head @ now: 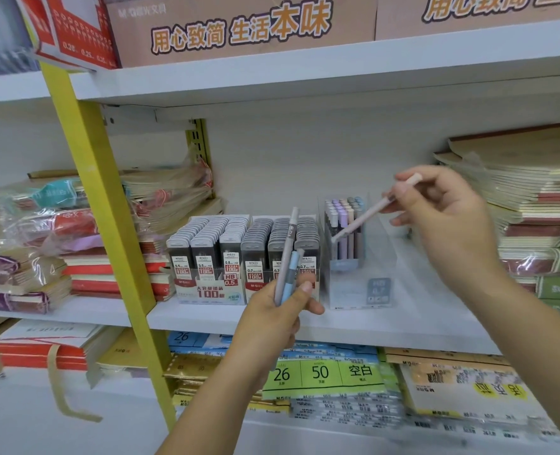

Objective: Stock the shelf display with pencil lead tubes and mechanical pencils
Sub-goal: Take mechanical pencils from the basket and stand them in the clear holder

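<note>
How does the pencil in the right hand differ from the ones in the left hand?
The right hand pinches a single pink pencil, tilted with its tip pointing down-left toward the clear display box. The left hand grips a bundle of pencils, greyish and blue, standing nearly upright. Both are slim pastel mechanical pencils.

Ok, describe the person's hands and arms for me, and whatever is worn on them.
The left hand and right hand are both bare: no gloves, and no ring shows. The left forearm and right forearm are bare too, with no sleeve, watch or bracelet in view up to the picture's edge.
</note>
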Available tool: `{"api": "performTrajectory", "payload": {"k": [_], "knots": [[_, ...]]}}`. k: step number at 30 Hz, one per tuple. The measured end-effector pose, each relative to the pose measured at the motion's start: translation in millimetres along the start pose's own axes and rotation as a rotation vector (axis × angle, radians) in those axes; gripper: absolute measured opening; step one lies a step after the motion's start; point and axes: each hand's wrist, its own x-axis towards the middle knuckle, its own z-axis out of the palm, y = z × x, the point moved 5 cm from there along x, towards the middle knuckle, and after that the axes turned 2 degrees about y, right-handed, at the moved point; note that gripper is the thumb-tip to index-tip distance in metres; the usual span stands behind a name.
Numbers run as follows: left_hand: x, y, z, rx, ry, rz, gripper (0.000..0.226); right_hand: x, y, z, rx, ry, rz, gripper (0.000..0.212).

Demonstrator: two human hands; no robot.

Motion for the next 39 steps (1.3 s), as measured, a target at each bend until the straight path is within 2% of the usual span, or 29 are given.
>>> {"api": "performTrajectory", "payload": {"k": [3,6,9,11,14,17,21,25,29,32,34,39], "knots": [[0,-2,-4,-0.014,0.014,0.009,0.018,8,2,6,-0.195,-0.108,-0.045,0.019],[1,-3,-4,-0.024,0.020,0.011,0.018,10,17,16,-0.393,-0.211,-0.026,0.011],[3,-4,-4,-0.027,0.023,0.001,0.019,8,27,20,-0.501,-0.265,-0.039,0.001],[4,-6,-4,-0.033,0.019,-0.006,0.019,7,30,21,-0.536,-0.287,-0.044,0.007],[5,-7,-5,-0.044,0.020,-0.013,0.017,7,34,23,-0.556,-0.300,-0.035,0.014],[6,-9,-6,-0.038,0.028,-0.015,0.017,12,36,25,-0.566,-0.288,-0.057,0.010],[6,-9,-7,-0.035,0.035,-0.014,0.017,14,36,31,-0.706,-0.229,-0.175,0.032],[6,-8,-7,-0.040,0.031,-0.011,0.018,9,40,36,-0.830,-0.191,-0.291,0.032],[5,-7,-6,-0.057,-0.019,0.000,0.020,9,49,40,-0.960,-0.283,-0.206,0.026],[4,-3,-3,-0.073,-0.075,0.019,0.024,1,36,36,-0.865,-0.176,-0.223,0.017],[3,0,2,-0.068,-0.115,0.038,0.024,-14,26,40,-0.691,-0.190,-0.201,0.011],[-1,5,19,-0.013,-0.207,0.062,0.022,-42,31,56,-0.183,-0.419,0.234,0.011]]}}
